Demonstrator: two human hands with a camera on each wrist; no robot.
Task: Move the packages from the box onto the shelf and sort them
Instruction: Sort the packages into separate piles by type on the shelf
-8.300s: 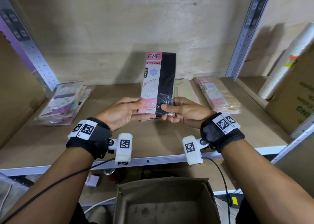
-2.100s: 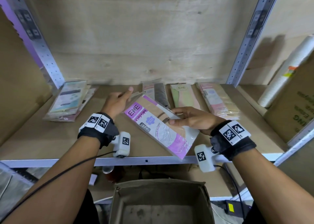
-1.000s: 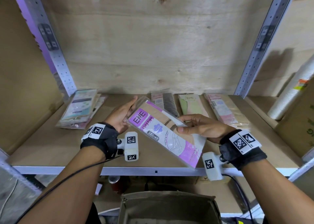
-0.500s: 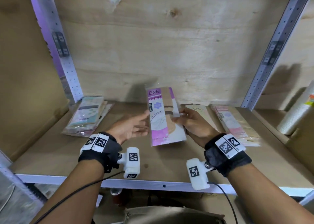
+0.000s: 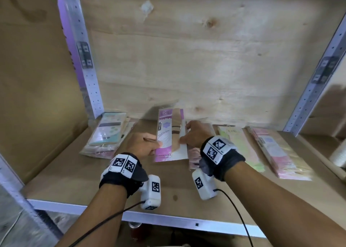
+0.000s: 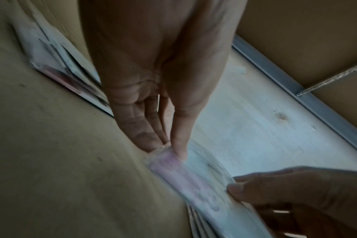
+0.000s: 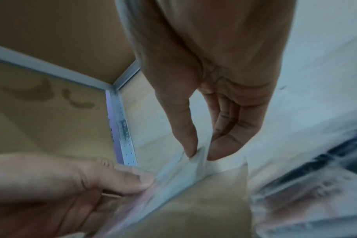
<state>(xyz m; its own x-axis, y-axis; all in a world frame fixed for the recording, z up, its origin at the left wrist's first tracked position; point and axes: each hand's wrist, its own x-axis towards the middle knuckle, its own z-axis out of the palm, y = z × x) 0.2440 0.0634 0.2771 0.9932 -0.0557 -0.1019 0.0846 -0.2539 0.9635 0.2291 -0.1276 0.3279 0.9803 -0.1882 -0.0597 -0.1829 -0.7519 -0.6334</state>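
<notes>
both hands pinch one pack [image 5: 171, 136] at mid-frame over the shelf [image 5: 174, 186], left hand [image 5: 143, 145] on its left edge, right hand [image 5: 193, 134] on its right, other packs [image 5: 279, 151] lying right.

The head view looks forward and down onto the shelf [image 5: 78, 173] from its front edge. Each wrist view looks along its palm, close to the fingertips. All three share the purple stocking package [image 5: 169, 134] [image 6: 185, 182] [image 7: 173, 178] mid-shelf.
</notes>
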